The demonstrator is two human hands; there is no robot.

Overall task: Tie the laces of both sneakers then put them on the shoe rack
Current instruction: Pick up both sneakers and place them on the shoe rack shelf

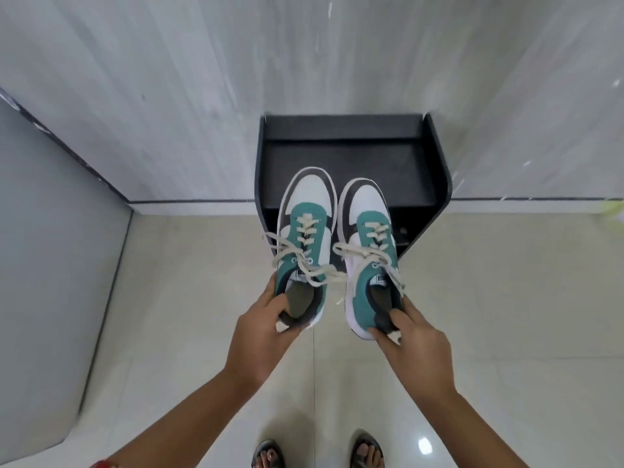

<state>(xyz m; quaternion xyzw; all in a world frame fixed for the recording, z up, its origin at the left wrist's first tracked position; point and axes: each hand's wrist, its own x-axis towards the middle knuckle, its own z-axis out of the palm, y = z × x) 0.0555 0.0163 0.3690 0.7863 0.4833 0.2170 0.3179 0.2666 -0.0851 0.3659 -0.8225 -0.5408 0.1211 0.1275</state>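
Note:
Two white, teal and dark grey sneakers with cream laces tied in bows hang in the air, toes pointing away from me. My left hand [266, 336] grips the heel of the left sneaker [305, 228]. My right hand [413, 342] grips the heel of the right sneaker [369, 238]. The toes of both sneakers overlap the front of a black shoe rack [341, 130] that stands against the wall. Its top shelf is bare, and the lower shelves are mostly hidden behind the shoes.
The floor is glossy pale tile [506, 298]. A grey wall panel [44, 265] runs along the left. My two feet in sandals [270, 456] show at the bottom edge. A yellowish object [614, 211] sits at the far right edge.

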